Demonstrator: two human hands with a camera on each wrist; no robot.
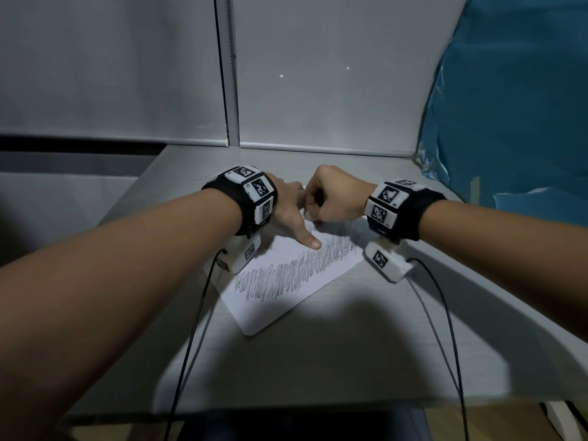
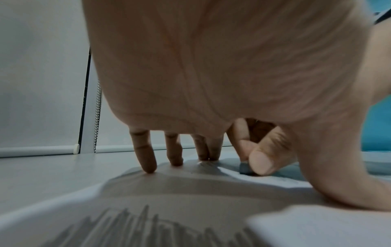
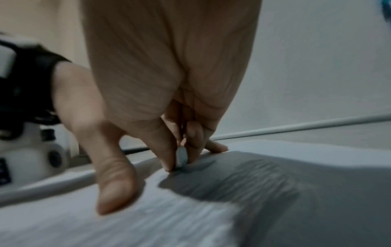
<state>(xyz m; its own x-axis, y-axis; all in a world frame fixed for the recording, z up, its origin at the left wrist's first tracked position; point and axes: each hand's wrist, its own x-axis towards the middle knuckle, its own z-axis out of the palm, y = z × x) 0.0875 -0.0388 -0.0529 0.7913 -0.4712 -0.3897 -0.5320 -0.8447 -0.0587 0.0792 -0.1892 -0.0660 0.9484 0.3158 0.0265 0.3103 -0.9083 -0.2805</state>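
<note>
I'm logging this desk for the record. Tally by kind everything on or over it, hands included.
sheet of paper: 1
eraser: 1
hands: 2, the left hand pressing the sheet, the right hand pinching the eraser
black cables: 2
Total: 6

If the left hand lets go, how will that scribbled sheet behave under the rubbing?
Likely floppy: the sheet already ripples by the left hand. Probably light and apt to slide on the smooth table. It may crease where the right hand presses the eraser.
</note>
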